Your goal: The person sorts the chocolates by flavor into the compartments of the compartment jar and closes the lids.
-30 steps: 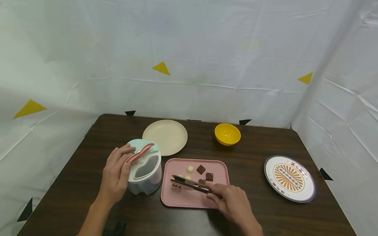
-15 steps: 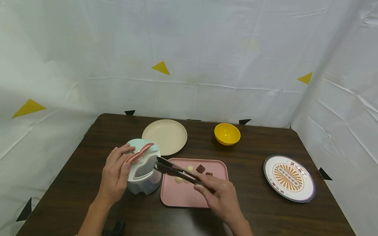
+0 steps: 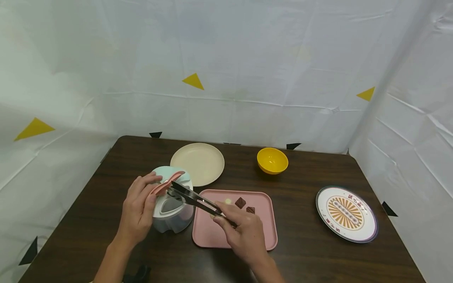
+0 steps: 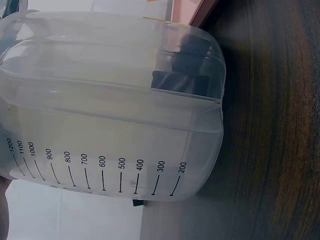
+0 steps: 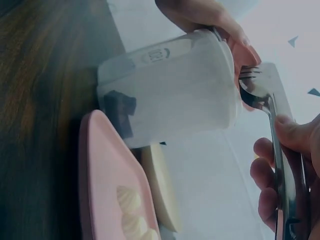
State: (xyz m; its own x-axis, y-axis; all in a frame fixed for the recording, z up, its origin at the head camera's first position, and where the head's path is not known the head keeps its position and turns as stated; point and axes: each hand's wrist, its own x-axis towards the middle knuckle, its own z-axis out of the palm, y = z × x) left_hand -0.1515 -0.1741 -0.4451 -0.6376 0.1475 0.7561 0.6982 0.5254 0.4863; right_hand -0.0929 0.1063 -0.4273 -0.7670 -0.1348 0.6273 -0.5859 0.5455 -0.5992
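My left hand [image 3: 138,204] holds up the pink flip lid [image 3: 163,188] of a clear storage container [image 3: 173,223] with a white and mint-green top. My right hand [image 3: 244,232] grips metal tongs [image 3: 196,199], their tips above the container's opening beside the raised lid. Seen from the right wrist, one tong arm ends in a fork [image 5: 250,75], the other in a flat blade [image 5: 280,92]; I cannot tell whether anything sits between them. Dark chocolates [image 4: 182,82] lie at the container's bottom. On the pink tray [image 3: 209,237] are dark chocolates [image 3: 240,202] and white chocolates [image 5: 129,199], partly hidden by my right hand.
A cream plate [image 3: 198,163] stands behind the container. Farther back is a yellow bowl [image 3: 272,161]. To the right lies a white patterned plate [image 3: 347,214]. Dark wood tabletop [image 3: 297,236] shows around the tray, with white sheeting [image 3: 247,78] behind.
My right hand has lifted the tongs from over the tray and carried them left to the container's opening. My left hand has stayed on the lid.
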